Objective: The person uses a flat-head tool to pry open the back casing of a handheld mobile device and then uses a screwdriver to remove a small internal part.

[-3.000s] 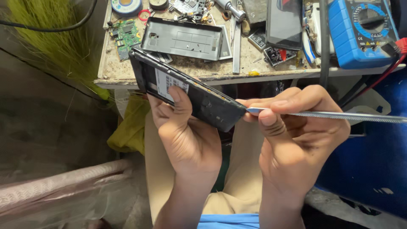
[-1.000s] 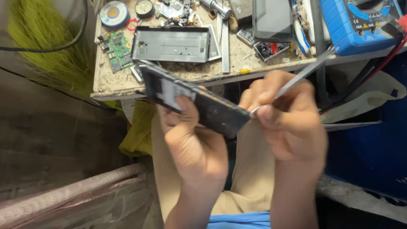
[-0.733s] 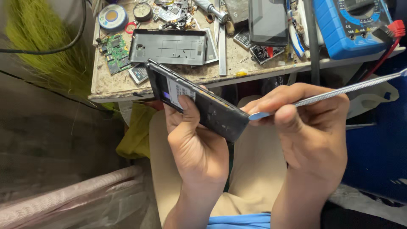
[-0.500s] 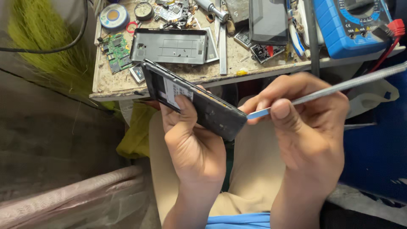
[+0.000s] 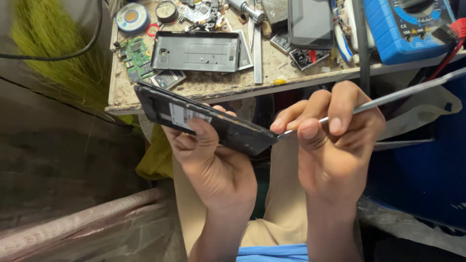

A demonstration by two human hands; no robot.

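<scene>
Left hand point(image 5: 213, 165) is gripping the opened black phone point(image 5: 204, 123) mid-frame, tilted, below the surface point(image 5: 233, 87) edge. Right hand point(image 5: 335, 145) pinches a thin metal pry tool point(image 5: 388, 98), tip touching the phone's lower right corner.

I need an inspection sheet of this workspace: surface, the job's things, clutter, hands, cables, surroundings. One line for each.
Surface: worn, dusty bench, crowded with parts.
Job's things: opened black phone, held tilted; thin metal tool, its tip at the phone's right corner.
Clutter: grey back cover, green circuit board, solder reel, dark screen panel, blue multimeter.
Hands: left hand grips the phone, thumb on its face; right hand pinches the tool.
Cables: black cable at upper left; red lead by the multimeter.
Surroundings: green broom bristles, yellow cloth under the bench.
</scene>
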